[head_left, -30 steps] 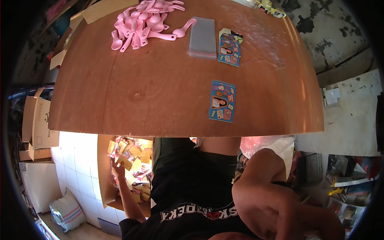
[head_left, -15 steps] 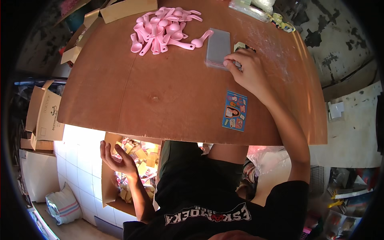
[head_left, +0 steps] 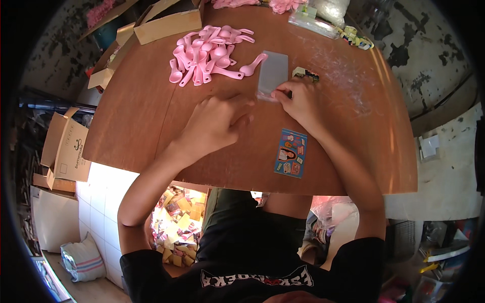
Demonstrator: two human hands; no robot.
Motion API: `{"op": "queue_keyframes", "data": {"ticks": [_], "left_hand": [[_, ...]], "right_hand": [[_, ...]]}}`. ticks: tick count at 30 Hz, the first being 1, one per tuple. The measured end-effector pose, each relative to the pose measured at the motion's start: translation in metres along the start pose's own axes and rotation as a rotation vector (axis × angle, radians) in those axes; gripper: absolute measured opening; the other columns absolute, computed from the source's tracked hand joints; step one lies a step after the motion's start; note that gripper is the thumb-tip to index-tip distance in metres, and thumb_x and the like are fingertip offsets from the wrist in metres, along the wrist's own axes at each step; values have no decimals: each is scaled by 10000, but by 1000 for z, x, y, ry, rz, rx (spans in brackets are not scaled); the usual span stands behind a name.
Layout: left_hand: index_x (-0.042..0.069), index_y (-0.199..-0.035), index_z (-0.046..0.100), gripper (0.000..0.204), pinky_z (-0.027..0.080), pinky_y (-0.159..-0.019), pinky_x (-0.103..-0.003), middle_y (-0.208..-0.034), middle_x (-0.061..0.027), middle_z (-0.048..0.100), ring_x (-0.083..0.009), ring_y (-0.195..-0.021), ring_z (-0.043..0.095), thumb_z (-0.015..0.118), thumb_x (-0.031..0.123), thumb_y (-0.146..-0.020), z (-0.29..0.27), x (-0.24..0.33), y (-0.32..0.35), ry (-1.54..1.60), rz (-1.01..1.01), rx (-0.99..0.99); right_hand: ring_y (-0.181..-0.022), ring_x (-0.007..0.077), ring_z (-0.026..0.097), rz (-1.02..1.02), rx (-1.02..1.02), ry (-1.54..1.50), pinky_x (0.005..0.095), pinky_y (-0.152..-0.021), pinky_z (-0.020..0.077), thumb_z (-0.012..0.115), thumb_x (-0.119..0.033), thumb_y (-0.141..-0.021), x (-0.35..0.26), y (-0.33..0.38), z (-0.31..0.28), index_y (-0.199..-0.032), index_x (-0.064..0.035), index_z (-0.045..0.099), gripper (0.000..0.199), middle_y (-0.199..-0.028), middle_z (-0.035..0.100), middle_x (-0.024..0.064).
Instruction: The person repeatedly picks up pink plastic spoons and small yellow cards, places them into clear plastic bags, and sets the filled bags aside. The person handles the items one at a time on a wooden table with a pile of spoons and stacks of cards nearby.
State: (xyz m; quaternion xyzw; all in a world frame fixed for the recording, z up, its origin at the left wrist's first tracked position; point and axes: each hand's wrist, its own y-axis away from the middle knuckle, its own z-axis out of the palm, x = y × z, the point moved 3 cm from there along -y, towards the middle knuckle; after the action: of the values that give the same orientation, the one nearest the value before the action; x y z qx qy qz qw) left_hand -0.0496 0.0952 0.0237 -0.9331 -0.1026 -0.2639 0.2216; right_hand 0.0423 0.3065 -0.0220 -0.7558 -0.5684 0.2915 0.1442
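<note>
My right hand [head_left: 299, 101] is at the near edge of a stack of clear plastic bags [head_left: 273, 70], with thumb and forefinger pinched on the edge of a bag. Over the middle of the table, my left hand [head_left: 217, 122] reaches toward that stack; it holds nothing, its thumb apart from its fingers. A single pink spoon [head_left: 252, 65] lies partly across the stack's left edge. To the left is a heap of pink plastic spoons [head_left: 204, 53]. Nearer me lies a blue printed card [head_left: 290, 153] with a cartoon figure on it.
A small dark and yellow bundle [head_left: 306, 74] is just beyond my right hand. Plastic film packs [head_left: 313, 22] sit at the far right, open cardboard boxes [head_left: 169, 22] at the far left. Below the table's near edge, a box holds many small packets [head_left: 177, 217].
My left hand has come up from beside the table and moved in over it toward the bags. My right hand still pinches at the stack's near edge. The view has tilted slightly.
</note>
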Motion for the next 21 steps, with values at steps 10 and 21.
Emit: {"op": "queue_keyframes", "data": {"ticks": [10,21], "left_hand": [[40,-1179,624,350,518,-826,-451,-1078,-178,662,-390,-975,643,638,85,-833,30,-24,-36,-163,-32,-55],[23,-1091,647,263,518,-808,-484,-1015,-211,667,-406,-925,641,598,73,-837,44,-42,-34,-157,63,115]], "right_hand": [[-855,260,592,-61,41,122,448,-868,350,631,-230,-872,9,3,5,-807,-124,746,169,-817,693,61],[-847,273,604,-18,17,115,464,-860,354,668,-266,-854,-4,-3,-3,-787,-98,734,193,-812,700,71]]}}
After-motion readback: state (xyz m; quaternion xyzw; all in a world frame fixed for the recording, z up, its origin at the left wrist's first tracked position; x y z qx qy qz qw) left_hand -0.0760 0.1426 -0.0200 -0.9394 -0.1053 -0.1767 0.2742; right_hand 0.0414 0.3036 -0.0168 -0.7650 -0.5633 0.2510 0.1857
